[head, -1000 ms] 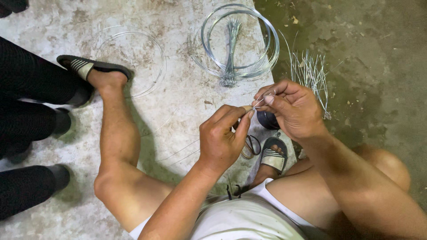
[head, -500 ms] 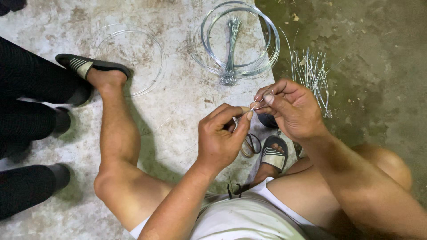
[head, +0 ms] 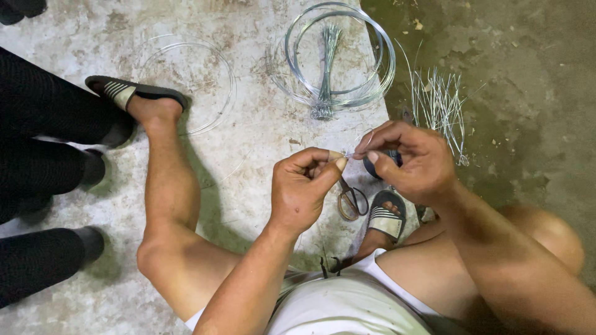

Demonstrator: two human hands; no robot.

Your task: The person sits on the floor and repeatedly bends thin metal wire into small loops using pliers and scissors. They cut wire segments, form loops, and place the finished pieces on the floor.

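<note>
My left hand (head: 304, 189) and right hand (head: 413, 161) both pinch a thin wire (head: 349, 153) between thumb and fingertips, held above the scissors (head: 351, 200) near my sandal (head: 386, 216), below the wire coil (head: 340, 56).

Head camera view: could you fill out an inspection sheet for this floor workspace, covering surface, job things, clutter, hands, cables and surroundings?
Surface: pale, stained concrete slab beside darker, dirtier ground.
Job's things: thin wire piece pinched between both hands; wire coil with a tied wire bundle lying across it; fainter thin wire ring; loose cut wires on the dark ground.
Clutter: scissors near the sandalled foot.
Hands: left hand and right hand each pinch the wire piece.
Cables: nothing seen.
Surroundings: another person's dark-clothed legs at the left.
</note>
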